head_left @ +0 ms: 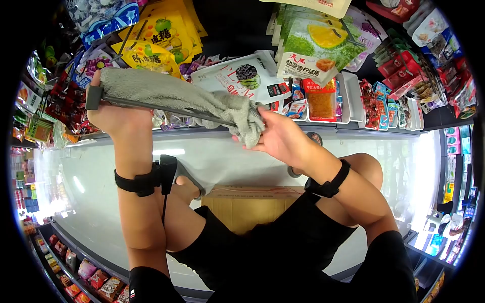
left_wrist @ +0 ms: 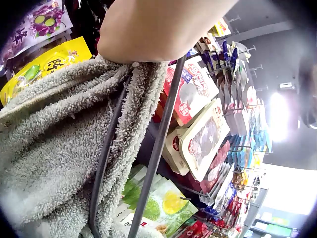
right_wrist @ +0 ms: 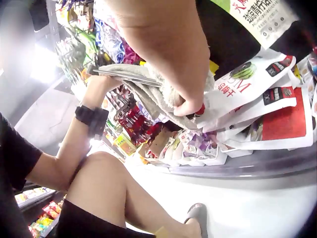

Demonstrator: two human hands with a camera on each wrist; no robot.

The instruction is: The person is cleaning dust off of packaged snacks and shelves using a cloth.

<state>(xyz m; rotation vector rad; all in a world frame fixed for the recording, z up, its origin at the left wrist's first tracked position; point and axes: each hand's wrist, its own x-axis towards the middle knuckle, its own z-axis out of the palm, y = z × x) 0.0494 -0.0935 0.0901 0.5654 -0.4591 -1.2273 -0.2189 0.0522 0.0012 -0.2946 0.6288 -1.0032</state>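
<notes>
A grey terry towel (head_left: 151,88) lies bunched along a dark grey metal rack piece with two long bars (head_left: 169,108). My left hand (head_left: 124,118) holds the rack piece at its left end, beside the short end plate; the towel hides most of the fingers. At the other end, my right hand (head_left: 285,141) grips the gathered towel around the bars. Seen from the left wrist, the towel (left_wrist: 64,148) drapes over one bar, while the other bar (left_wrist: 157,144) is bare. Both hands hold the rack piece up in front of the shelf, above the lap.
Behind the towel, a white plum bag (head_left: 230,78), yellow candy bags (head_left: 164,33) and green lime-plum bags (head_left: 316,48) crowd the display. White trays (head_left: 346,98) of small packets line the shelf edge. A cardboard box (head_left: 247,209) stands on the floor between the legs.
</notes>
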